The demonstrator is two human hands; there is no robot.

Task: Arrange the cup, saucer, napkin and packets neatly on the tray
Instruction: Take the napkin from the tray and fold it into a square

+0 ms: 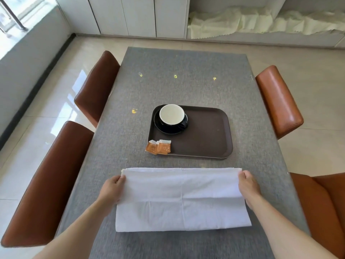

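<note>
- napkin (182, 200) white, folded, flat on table (186, 81), just near side of tray (205, 139)
- left hand (112, 189) pinching napkin's far-left corner
- right hand (249, 187) pinching its far-right corner
- cup (171, 113) on saucer (169, 128), tray's far-left corner
- packets (158, 147) overlapping tray's near-left edge

Two bare forearms, sleeveless to the frame's edge; the left hand (112, 189) and right hand (249, 186) without rings or watch.

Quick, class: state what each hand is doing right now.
Left hand: closed, pinching the white napkin's far left corner.
Right hand: closed, pinching its far right corner.
</note>
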